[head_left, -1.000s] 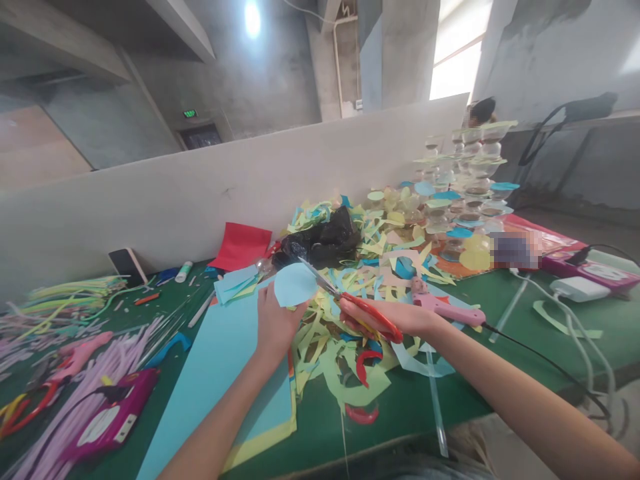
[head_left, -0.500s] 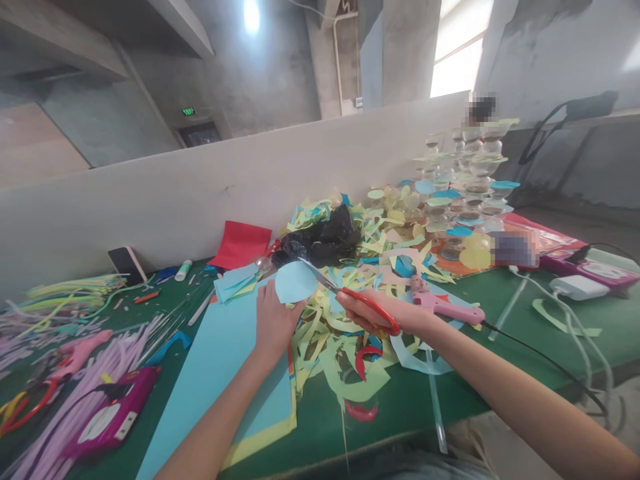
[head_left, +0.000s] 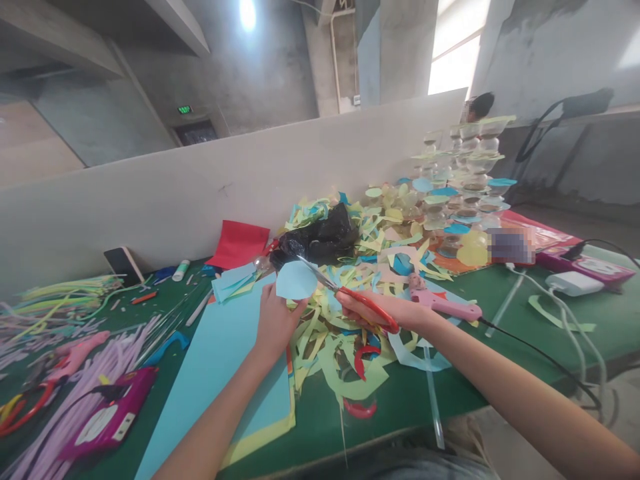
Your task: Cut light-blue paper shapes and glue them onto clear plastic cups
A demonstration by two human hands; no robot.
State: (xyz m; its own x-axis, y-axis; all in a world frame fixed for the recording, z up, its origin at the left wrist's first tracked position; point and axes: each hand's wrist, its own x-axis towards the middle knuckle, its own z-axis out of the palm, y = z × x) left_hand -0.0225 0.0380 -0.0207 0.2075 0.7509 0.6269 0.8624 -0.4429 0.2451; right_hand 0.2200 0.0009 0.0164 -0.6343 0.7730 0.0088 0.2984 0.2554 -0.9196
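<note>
A small light blue paper piece [head_left: 296, 280] with a rounded outline is pinched in my left hand [head_left: 277, 317], above a stack of large blue sheets [head_left: 220, 353]. My right hand [head_left: 367, 310] is closed round the red handles of a pair of scissors [head_left: 377, 312]. The metal blades point up and left and lie against the right edge of the blue piece. Green, yellow and blue paper scraps [head_left: 320, 347] are heaped under and between both hands.
Behind the hands lies a black plastic bag [head_left: 325, 233]. Stacked clear cups [head_left: 470, 173] stand at the back right. A pink glue gun [head_left: 445, 305] with a cord is right; purple pipe cleaners [head_left: 95, 380] and a magenta device [head_left: 110, 413] are left.
The view has shifted slightly. The blue piece has turned a little in my left hand, and the scissors remain at its right edge.
</note>
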